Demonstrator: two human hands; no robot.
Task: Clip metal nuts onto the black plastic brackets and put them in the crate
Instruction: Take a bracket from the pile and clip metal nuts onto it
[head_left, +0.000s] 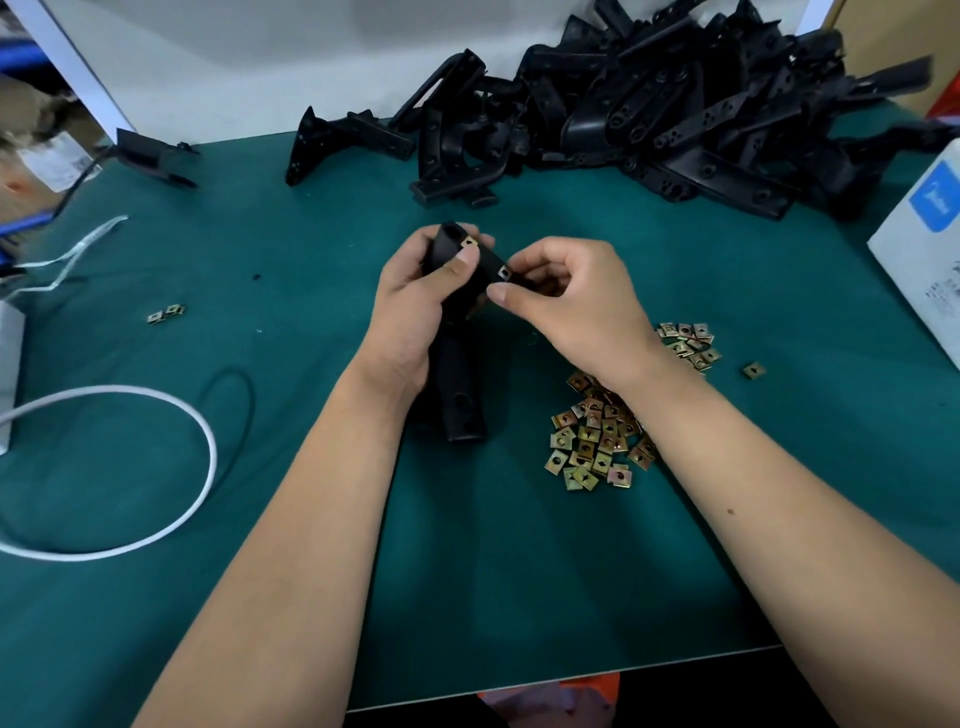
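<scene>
Your left hand (410, 306) is wrapped around the black bracket (457, 364), thumb lying across its upper face and the other fingers curled behind, so the piece is held up off the counter (311, 291) in front of you. Its long axis runs from the near end, down by your left wrist, away and slightly right to the far end at your fingertips. Two nuts already sit on that far end: one nut (469, 242) at the top edge beside your left thumb, and a second nut (503, 272) lower on the right edge. Your right hand (566, 296) is closed on that right edge, thumb and forefinger pinched together at the second nut; whether it is fully seated cannot be told. So the working edge faces your right hand, which is also nearer the loose pile of nuts (597, 436) lying just right of the bracket's near end, partly under your right forearm. More brackets are heaped at the back of the counter (649, 114). No crate is visible, so you will likely have to reach out of view to drop it.
</scene>
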